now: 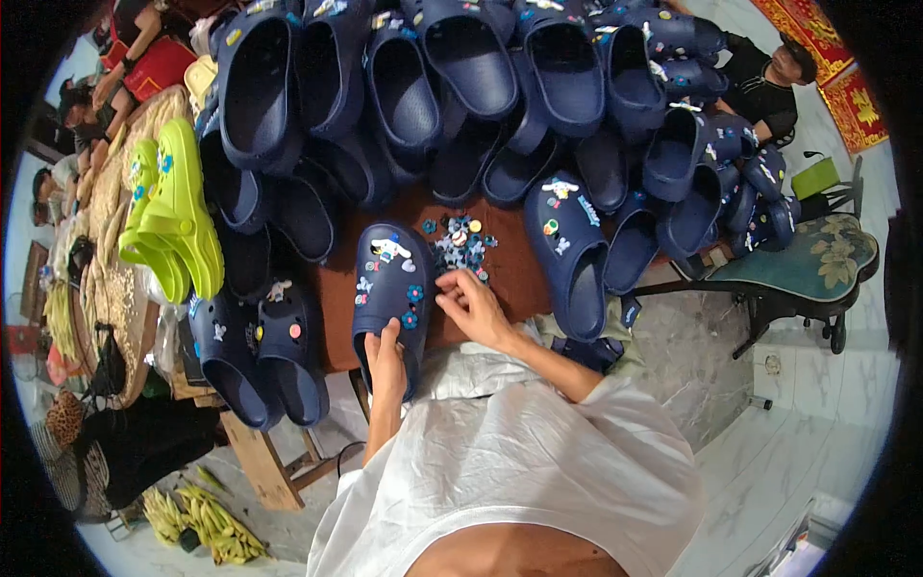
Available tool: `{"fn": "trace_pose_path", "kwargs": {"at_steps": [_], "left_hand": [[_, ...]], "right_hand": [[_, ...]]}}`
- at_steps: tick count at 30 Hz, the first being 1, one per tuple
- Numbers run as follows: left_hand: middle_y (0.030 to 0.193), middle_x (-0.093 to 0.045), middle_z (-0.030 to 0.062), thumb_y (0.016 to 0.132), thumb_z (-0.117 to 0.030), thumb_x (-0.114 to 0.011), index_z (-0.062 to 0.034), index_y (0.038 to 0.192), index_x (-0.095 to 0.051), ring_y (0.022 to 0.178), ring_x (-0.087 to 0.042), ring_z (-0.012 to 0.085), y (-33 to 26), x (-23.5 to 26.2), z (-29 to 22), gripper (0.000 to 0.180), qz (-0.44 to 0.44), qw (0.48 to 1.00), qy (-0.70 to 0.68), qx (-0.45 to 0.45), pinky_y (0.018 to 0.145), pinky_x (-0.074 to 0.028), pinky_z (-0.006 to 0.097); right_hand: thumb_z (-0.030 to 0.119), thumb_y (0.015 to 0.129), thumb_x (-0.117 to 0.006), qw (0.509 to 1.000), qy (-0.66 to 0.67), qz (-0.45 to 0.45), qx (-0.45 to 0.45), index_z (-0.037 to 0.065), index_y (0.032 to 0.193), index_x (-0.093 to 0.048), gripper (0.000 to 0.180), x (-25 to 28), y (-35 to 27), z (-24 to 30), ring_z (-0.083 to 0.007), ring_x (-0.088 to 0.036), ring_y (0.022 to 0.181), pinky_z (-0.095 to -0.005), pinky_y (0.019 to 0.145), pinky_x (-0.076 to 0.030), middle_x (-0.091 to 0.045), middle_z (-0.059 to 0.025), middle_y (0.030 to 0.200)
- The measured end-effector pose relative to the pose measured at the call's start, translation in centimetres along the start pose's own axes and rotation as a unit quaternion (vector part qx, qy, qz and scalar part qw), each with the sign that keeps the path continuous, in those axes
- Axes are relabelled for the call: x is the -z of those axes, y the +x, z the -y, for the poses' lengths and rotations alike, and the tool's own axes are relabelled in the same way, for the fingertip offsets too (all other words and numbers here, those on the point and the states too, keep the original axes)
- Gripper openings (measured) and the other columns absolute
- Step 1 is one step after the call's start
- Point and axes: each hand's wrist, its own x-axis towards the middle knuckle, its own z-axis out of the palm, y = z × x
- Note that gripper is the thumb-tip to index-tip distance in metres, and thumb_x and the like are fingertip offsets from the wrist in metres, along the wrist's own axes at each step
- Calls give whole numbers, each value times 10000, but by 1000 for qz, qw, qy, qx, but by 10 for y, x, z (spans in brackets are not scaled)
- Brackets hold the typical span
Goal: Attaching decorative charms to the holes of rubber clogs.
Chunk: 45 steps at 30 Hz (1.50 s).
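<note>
While your left hand (pixel 386 358) clamps the heel of the navy clog (pixel 389 288) on the brown table (pixel 510 279), your right hand (pixel 473 306) pinches at its edge beside the charm pile (pixel 460 242), fingers together, possibly on a charm; too small to tell. Charm-fitting step, judging by this. Next move needs lining up with a free hole.

Left hand (pixel 386 358) grips the heel end of a navy clog (pixel 389 288) lying on the brown table (pixel 510 274); the clog's already got a few charms stuck on top; right hand (pixel 473 306) sits at the edge of the little pile of charms (pixel 460 242) just beside it, fingertips touching the clog's side; loads more navy clogs (pixel 404 87) heaped behind; a lime green pair (pixel 173 216) off to the left.
</note>
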Motion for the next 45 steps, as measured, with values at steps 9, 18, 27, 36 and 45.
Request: {"fn": "trace_pose_path", "kwargs": {"at_steps": [9, 18, 27, 36, 45], "left_hand": [[896, -583, -70, 950, -186, -599, -84, 1180, -555, 636, -431, -2, -15, -53, -27, 256, 155, 986, -44, -28, 537, -318, 176], [1255, -576, 76, 995, -162, -507, -58, 1331, -438, 1122, -579, 195, -28, -114, -34, 358, 284, 953, -105, -26, 951, -474, 386], [1306, -539, 186, 970, -33, -511, 33, 1410, -401, 1137, -598, 243, -67, -138, -55, 458, 456, 864, 40, -212, 978, -488, 365], [1069, -619, 128, 859, -19, -635, 26, 1173, -594, 909, -639, 228, -6, -232, -82, 320, 364, 755, 221, -499, 767, -521, 308], [1273, -539, 154, 663, -159, -797, -21, 1349, -469, 1144, -502, 338, 22, -377, -54, 773, 258, 493, 394, -731, 1003, -367, 440]], "right_hand": [[143, 856, -735, 999, 15, 18, -44, -1, 1358, -334, 659, 11, -58, 16, -215, -579, 1046, -340, 803, -529, -516, -150, 1206], [197, 838, -735, 988, 137, -63, -16, -38, 1339, -345, 676, 4, -82, -2, -256, -520, 1174, -377, 1007, -409, -528, -182, 1226], [93, 834, -582, 963, 156, -212, 55, -76, 1402, -285, 663, 82, -72, 31, -220, -458, 1199, -351, 1051, -357, -458, -152, 1316], [220, 851, -570, 915, 105, -377, 101, -71, 1488, -177, 803, 140, -95, 0, -282, -362, 1317, -399, 1116, -263, -342, -197, 1452], [263, 836, -577, 869, 173, -451, 103, -41, 1464, -269, 763, 161, -103, -10, -268, -417, 1258, -390, 1092, -292, -399, -167, 1405]]}}
